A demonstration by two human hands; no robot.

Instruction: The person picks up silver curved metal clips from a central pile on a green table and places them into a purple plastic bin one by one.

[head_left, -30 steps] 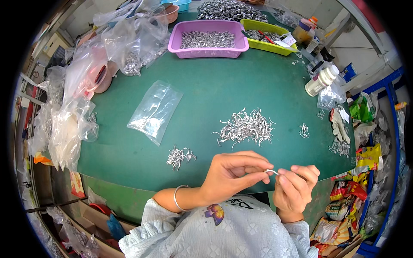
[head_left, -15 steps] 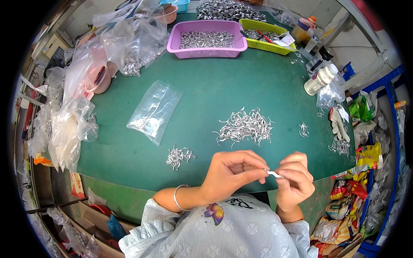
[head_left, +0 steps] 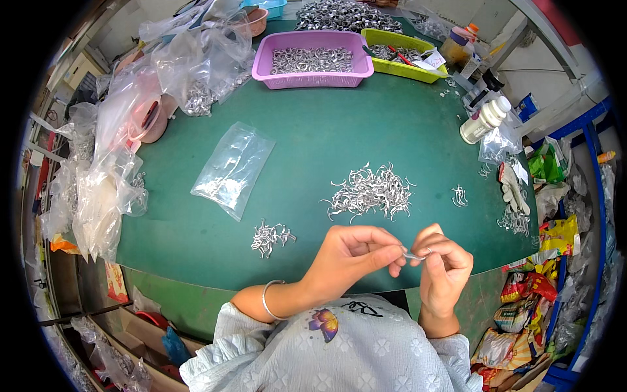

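Observation:
Between both hands, at the near edge of the table, is one small curved silvery metal piece (head_left: 413, 256). My left hand (head_left: 356, 258) pinches one end of it between thumb and fingertips. With bent fingers, my right hand (head_left: 445, 266) grips the other end. Just beyond the hands lies a large heap of similar curved metal pieces (head_left: 371, 191). A smaller pile of them (head_left: 271, 239) is to the left, and a few more pieces (head_left: 459, 196) lie to the right. A clear plastic bag (head_left: 234, 170) rests flat on the green table (head_left: 300, 137).
At the back stand a purple tray (head_left: 313, 80) and a yellow-green tray (head_left: 408, 70), both holding metal parts. Plastic bags (head_left: 108, 189) crowd the left side. On the right are a white bottle (head_left: 486, 120), a glove (head_left: 513, 188) and a blue rack (head_left: 591, 261).
The metal piece has turned in my fingers and now shows a thinner edge. My right hand has shifted slightly left and its fingers have curled differently. The piles look the same.

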